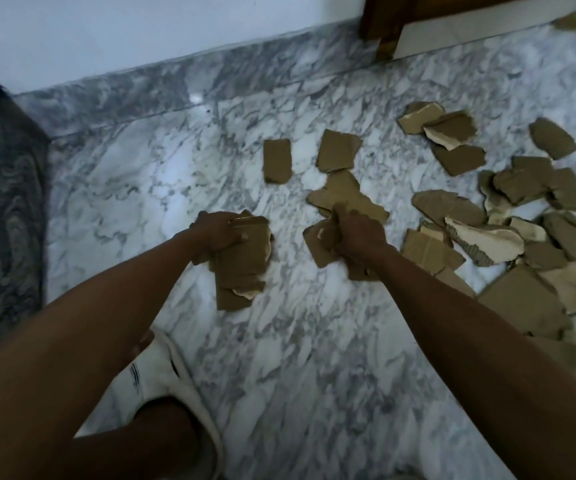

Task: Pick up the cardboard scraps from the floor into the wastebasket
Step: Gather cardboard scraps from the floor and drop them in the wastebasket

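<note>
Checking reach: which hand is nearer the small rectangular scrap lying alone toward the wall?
Left. The left hand, gripping a stack, sits just below the scrap; the right hand lies farther off to its right.

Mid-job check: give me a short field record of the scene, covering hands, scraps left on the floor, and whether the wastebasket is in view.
left hand: grips a stack of scraps
right hand: grips a bunch of scraps
loose scraps: two singles ahead of the hands, a big pile to the right
floor: marble
wastebasket: not in view
slipper: white, under the left arm
status: many scraps not yet picked up
</note>
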